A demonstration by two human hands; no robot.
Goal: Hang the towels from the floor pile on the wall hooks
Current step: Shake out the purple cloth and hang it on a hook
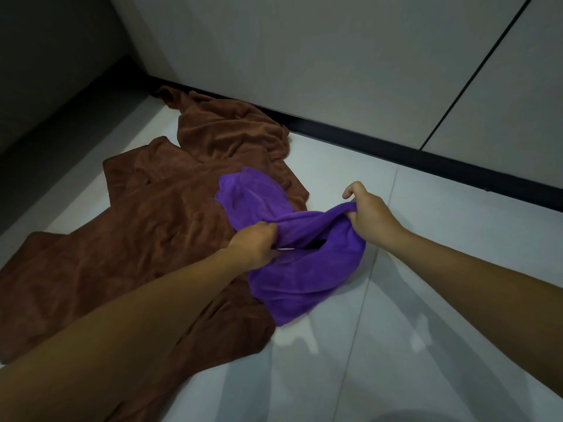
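Brown towels [146,214] sprawl on the floor [426,269] by the wall's foot, unhung. Left hand [256,242] and right hand [368,213] each pinch the purple towel [304,269], partly lifted. No hooks visible; hanging remains.

A purple towel [304,269] is soft and all bunched up. The left hand [256,245] pinches its middle and the right hand [371,214] grips one edge. Its far end lies on the brown towels [137,233]. These lie flat and wrinkled on the floor [426,239], from the wall edge toward the near left.
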